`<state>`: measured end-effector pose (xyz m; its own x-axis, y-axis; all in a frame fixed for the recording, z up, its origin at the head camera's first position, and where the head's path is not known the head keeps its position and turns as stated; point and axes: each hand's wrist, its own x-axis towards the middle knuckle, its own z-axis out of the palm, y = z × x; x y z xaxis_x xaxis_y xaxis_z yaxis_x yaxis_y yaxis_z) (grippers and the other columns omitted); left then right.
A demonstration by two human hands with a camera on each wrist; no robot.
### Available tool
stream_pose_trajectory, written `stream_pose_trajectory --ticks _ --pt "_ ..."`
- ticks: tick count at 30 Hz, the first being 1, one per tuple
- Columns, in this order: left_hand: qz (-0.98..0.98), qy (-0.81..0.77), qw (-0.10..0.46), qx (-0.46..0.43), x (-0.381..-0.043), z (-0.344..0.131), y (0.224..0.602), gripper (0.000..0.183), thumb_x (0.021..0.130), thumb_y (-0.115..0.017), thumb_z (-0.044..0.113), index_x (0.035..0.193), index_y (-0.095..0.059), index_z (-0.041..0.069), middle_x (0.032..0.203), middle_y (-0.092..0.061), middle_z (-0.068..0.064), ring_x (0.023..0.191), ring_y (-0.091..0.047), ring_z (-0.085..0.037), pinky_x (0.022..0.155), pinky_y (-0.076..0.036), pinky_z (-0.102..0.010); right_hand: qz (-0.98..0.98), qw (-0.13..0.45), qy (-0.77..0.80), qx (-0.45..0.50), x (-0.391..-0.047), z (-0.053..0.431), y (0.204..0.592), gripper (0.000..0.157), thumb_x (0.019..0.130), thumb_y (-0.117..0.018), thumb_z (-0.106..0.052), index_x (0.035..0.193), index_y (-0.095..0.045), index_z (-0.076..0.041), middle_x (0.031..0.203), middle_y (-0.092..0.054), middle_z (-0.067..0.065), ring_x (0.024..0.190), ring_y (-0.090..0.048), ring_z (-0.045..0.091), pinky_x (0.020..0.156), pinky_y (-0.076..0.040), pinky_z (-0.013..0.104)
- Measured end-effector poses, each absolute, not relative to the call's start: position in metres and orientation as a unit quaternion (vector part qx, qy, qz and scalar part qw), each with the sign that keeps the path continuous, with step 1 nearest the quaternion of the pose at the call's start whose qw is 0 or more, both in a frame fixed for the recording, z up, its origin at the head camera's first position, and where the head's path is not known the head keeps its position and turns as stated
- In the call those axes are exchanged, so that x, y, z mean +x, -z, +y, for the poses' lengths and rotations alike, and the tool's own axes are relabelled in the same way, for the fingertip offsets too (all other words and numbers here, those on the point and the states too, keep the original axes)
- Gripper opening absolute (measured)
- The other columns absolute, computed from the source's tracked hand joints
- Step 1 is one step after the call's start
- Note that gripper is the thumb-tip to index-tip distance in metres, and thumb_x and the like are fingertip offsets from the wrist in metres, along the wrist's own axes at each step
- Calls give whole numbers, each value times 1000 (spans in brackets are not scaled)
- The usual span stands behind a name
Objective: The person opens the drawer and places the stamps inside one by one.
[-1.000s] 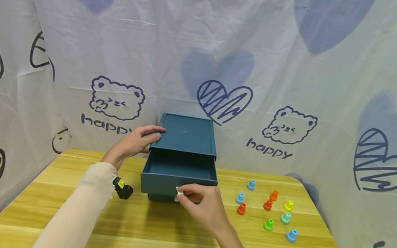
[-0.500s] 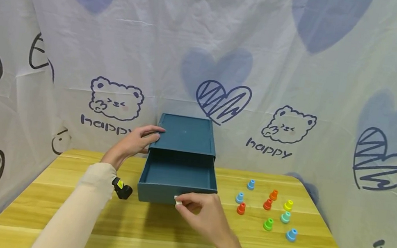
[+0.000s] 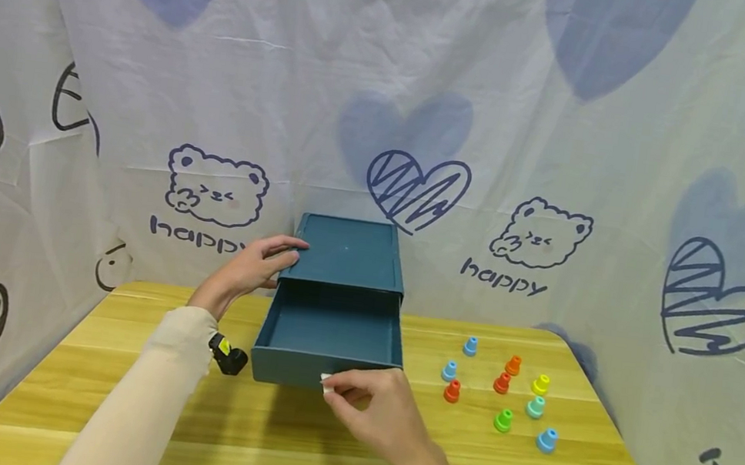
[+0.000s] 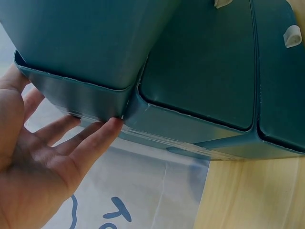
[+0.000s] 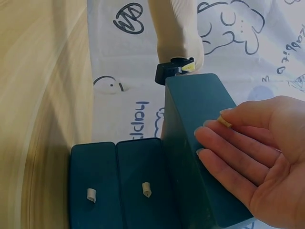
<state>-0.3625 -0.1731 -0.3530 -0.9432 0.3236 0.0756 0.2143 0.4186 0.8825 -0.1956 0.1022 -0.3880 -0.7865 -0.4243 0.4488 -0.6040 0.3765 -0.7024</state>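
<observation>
Head view: The cabinet [image 3: 348, 251] is the reference. Its top drawer [image 3: 289, 369] stands well out from the cabinet's front, with the inner floor exposed. I judge the opening to be largely done; whether any travel is left before the stop cannot be told. My left hand [image 3: 259, 261] rests at the cabinet's left top edge. My right hand [image 3: 379, 405], in front of the cabinet, pinches the drawer's white pull tab [image 3: 326, 385] between thumb and forefinger. Nine small coloured cones [image 3: 535, 408] stand on the table [image 3: 232, 463] to the right of the cabinet — all outside the drawer.

Left wrist view: My left fingers are spread and only slightly bent, tips against the cabinet's side wall; they brace rather than grasp, as I judge it. Below the extended drawer, the middle drawer [image 4: 200, 71] and bottom drawer [image 4: 282, 95] sit flush in the cabinet, both closed.

Right wrist view: Thumb and forefinger close on the pull tab; my remaining fingers extend, nearly side by side, along the drawer front — contact at their tips cannot be confirmed. The two lower tabs [image 5: 146, 189], on the cabinet's closed drawers, are free of my hands.
</observation>
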Motion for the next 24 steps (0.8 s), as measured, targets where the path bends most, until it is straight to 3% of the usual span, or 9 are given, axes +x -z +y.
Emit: stream_pose_trajectory --ticks 17,24 --pt "842 -515 47 152 -362 -173 355 46 110 -48 39 152 -50 22 170 -28 -12 152 -35 -43 116 -42 -65 -838 54 -429 332 -195 117 377 14 92 -76 -7 106 -80 -7 95 -81 6 74 -69 -3 70 -60 15" --pt "839 -521 51 150 -364 -173 355 45 110 -48 38 152 -50 23 170 -29 -12 152 -35 -42 116 -42 -65 -839 7 -426 337 -199 153 362 17 94 -76 -15 110 -79 -11 91 -80 5 72 -70 6 68 -62 22"
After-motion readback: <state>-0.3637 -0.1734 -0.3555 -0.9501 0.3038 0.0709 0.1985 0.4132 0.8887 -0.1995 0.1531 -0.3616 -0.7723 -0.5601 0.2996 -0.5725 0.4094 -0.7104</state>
